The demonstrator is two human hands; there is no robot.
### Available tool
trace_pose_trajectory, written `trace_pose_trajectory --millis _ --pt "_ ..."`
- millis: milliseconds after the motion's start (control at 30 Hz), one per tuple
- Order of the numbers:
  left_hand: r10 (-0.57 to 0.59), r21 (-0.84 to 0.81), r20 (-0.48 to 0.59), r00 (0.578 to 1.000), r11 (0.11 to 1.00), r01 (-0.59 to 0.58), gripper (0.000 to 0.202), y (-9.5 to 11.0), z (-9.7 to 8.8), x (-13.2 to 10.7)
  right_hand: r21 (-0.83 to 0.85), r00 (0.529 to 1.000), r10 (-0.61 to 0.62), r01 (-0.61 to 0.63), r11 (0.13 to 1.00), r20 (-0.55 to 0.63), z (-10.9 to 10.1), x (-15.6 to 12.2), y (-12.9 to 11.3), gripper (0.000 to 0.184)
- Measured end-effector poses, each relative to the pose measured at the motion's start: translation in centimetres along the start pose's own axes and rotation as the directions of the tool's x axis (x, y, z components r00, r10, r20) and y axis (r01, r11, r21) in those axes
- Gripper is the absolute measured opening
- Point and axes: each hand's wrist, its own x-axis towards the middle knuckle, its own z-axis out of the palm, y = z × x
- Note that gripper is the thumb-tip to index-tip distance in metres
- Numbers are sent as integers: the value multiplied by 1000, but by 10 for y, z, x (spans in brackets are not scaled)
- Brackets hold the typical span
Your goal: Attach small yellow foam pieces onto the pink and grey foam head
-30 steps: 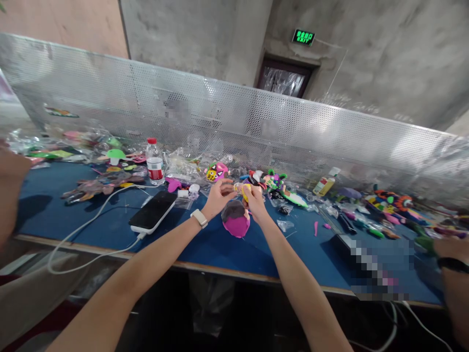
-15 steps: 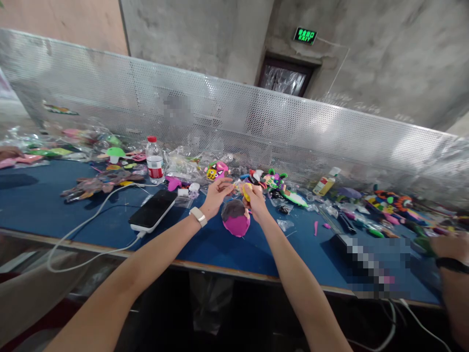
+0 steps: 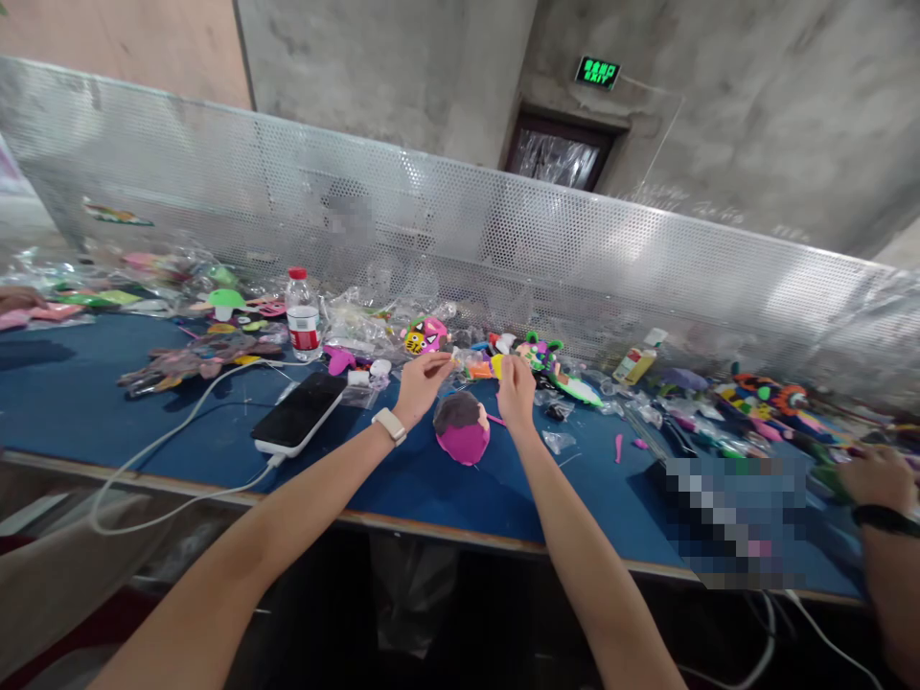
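Observation:
My right hand (image 3: 516, 391) is closed, pinching a yellow piece of modelling clay (image 3: 496, 365). My left hand (image 3: 424, 385), with a pale band on the wrist, has thumb and fingertips pressed together; whatever they hold is too small to name. Between the two hands shows a small orange piece (image 3: 478, 370), and I cannot tell whether either hand touches it. Just below my hands, a round magenta and dark grey clay form (image 3: 464, 446) rests on the blue table (image 3: 402, 489). A thin pink strip (image 3: 494, 419) reaches from it toward my right hand.
A phone on a white power bank (image 3: 302, 412) with a cable lies left, near a red-capped bottle (image 3: 303, 321). Colourful clay figures (image 3: 427, 335) and clear bags line the perforated metal divider (image 3: 460, 220). Another person's hand (image 3: 881, 479) is at the right edge.
My right hand has moved slightly right and turned more upright, drawing away from my left with the yellow clay. The orange piece between them shows more. My left hand has barely moved.

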Motion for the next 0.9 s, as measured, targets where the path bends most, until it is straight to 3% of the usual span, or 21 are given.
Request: trace_pose_trajectory --millis 100,233,500,733,900 --pt "36 44 55 998 998 -38 32 3 2 -4 -83 979 -186 192 978 79 1 -6 -8 34" --pt "67 35 136 988 997 -72 31 8 5 -9 -208 895 -401 437 875 195 8 -13 -8 26" --pt "70 -41 219 973 997 -63 32 1 3 -6 -235 895 -388 435 869 222 11 -11 3 26" --pt "40 -156 194 980 988 -10 53 -10 3 -2 -204 929 -365 368 907 53 4 -8 -5 33" --pt "3 -254 239 971 965 59 58 -8 5 -1 -241 900 -397 431 870 179 5 -8 2 32"
